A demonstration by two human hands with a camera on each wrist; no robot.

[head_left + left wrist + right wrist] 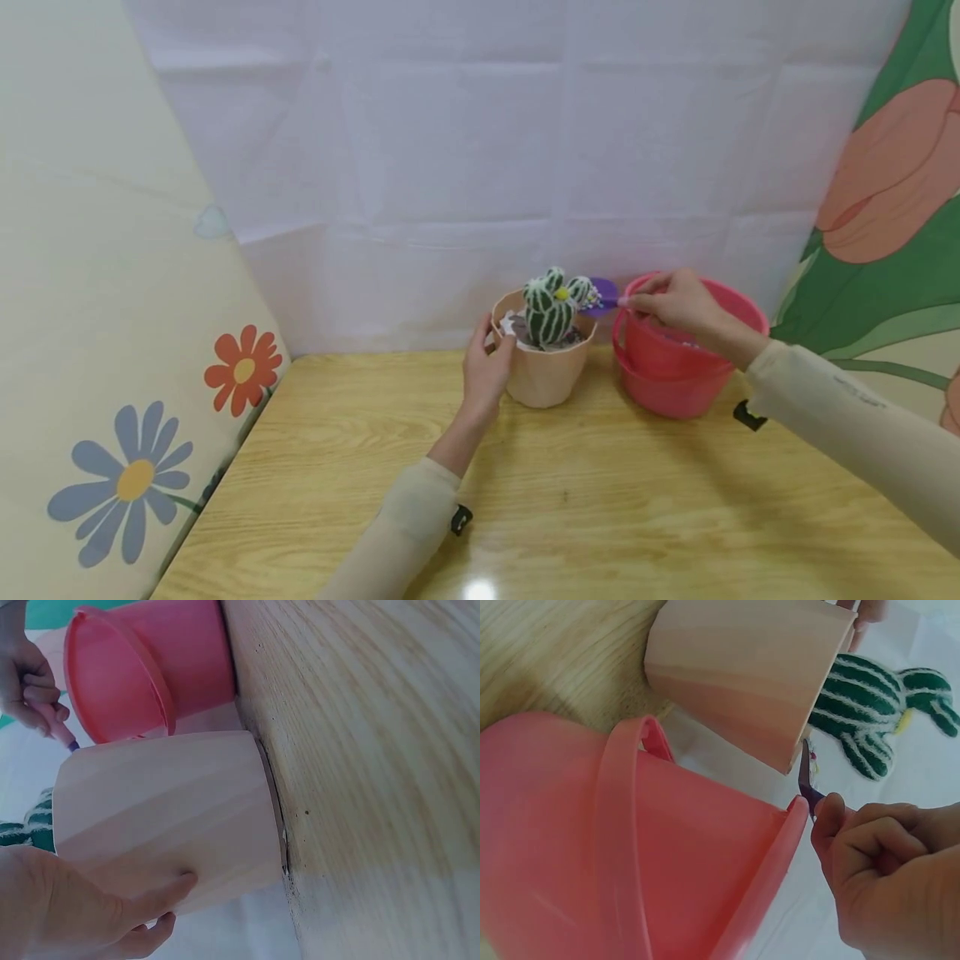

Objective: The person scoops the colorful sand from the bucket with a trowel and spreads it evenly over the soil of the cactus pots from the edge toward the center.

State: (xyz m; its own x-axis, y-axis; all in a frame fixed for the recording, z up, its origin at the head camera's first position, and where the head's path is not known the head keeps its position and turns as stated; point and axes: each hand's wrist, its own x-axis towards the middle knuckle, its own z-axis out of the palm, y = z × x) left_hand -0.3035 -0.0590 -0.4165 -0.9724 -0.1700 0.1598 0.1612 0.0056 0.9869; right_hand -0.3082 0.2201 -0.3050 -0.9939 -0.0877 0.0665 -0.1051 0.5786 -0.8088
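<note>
A peach flower pot [546, 375] holds a green cactus with white stripes [550, 321] and a small yellow spot, standing in dark soil. At the pot's left side, my left hand [487, 367] grips its wall; the left wrist view shows the thumb pressed along the outside. My right hand [678, 304] pinches the pink handle of a small toy shovel. Its purple blade [600, 287] carries small, mostly white bits and is level with the pot's right rim, beside the cactus. In the right wrist view the shovel [807, 776] lies between pot and bucket, partly hidden by the fingers.
A pink-red bucket [667, 387] with a handle stands right of the pot, under my right forearm. Both stand on a wooden table [360, 417] against a white cloth backdrop [420, 167]. Flower-patterned panels [135, 479] flank the table.
</note>
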